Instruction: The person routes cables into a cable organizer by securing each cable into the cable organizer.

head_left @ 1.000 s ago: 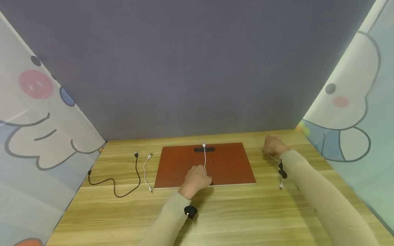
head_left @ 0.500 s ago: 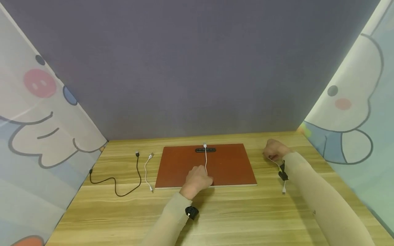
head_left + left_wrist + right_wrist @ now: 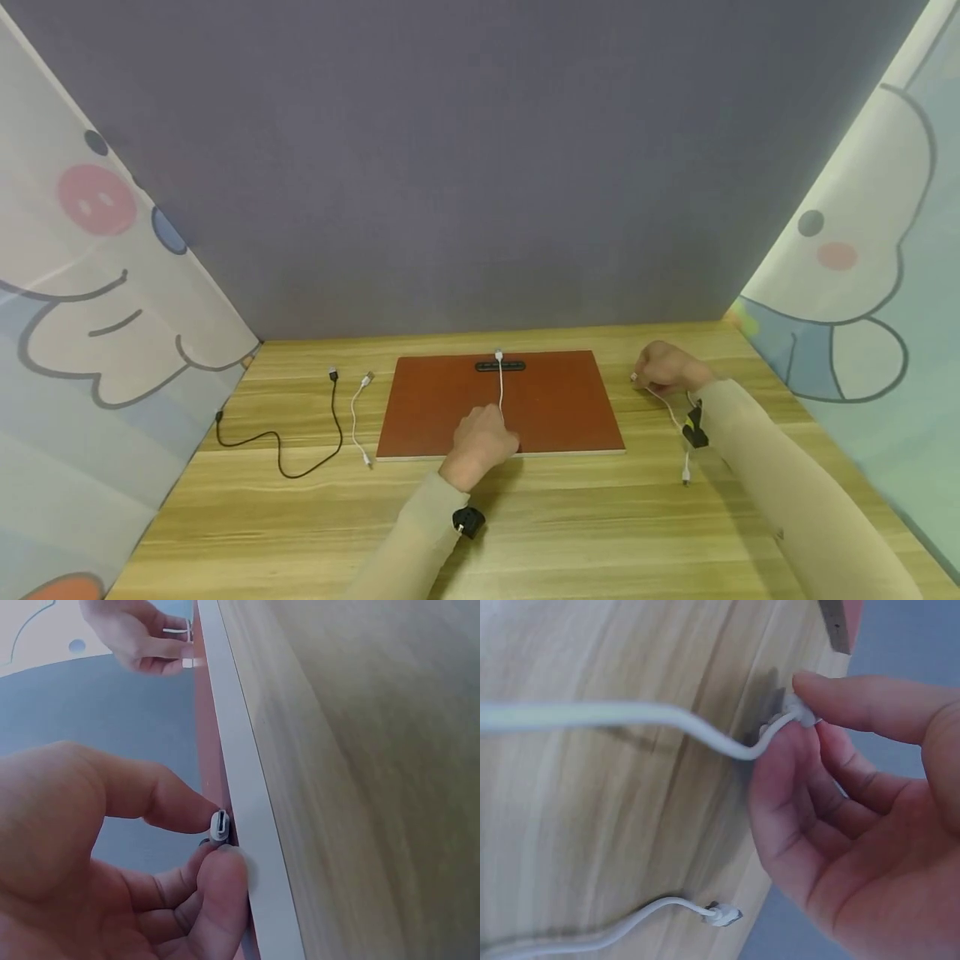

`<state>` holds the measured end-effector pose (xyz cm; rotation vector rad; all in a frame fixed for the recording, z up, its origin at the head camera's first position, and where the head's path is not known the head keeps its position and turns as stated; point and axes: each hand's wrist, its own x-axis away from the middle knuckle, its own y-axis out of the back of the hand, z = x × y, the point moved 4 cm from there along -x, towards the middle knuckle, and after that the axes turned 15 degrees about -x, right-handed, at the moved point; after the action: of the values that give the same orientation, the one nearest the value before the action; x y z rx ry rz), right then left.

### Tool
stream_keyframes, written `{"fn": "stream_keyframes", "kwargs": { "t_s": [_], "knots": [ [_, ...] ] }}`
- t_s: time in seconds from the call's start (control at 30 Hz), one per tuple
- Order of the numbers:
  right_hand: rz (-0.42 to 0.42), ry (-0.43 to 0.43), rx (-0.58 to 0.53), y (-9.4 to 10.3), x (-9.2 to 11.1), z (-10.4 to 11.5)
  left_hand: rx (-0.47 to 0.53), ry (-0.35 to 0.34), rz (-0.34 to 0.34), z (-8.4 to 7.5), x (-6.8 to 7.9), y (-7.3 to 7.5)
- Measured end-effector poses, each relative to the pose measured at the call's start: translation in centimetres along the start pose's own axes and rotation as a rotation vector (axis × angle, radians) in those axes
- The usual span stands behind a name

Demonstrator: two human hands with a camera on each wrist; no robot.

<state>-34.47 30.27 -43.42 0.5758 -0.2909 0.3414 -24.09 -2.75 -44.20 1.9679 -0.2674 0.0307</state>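
My left hand (image 3: 478,440) is at the front edge of a reddish-brown board (image 3: 562,404). Between thumb and fingertips it pinches the small white connector (image 3: 219,826) of a white USB cable (image 3: 501,385), its slotted end facing the wrist camera. That cable runs back over the board to a plug (image 3: 498,356) at a black slotted strip (image 3: 513,366). Right of the board, my right hand (image 3: 663,367) pinches the white plug (image 3: 801,712) of another white cable (image 3: 652,714) close over the wooden table. The cable's other end (image 3: 686,477) hangs toward the front.
Beside my right hand, a further white cable's plug (image 3: 721,914) lies on the table. Left of the board lie a white USB cable (image 3: 354,417) and a longer, curving black cable (image 3: 279,446). A grey panel (image 3: 480,208) stands behind the table (image 3: 570,533), with printed curtains at both sides.
My right hand has shifted slightly left and turned, bringing the plug at its fingertips into sight. The cable's lower end has moved toward the front. My left hand stays in place.
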Motion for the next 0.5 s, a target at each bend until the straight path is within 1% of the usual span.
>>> {"fn": "stream_keyframes", "kwargs": {
  "t_s": [0.23,0.5],
  "knots": [
    [-0.013,0.089,0.021,-0.4,0.5,1.0,0.024,-0.001,-0.003,0.1,0.0,0.1],
    [0.004,0.177,-0.08,-1.2,1.3,2.3,0.044,-0.01,-0.038,0.7,-0.1,0.2]
  ]
}}
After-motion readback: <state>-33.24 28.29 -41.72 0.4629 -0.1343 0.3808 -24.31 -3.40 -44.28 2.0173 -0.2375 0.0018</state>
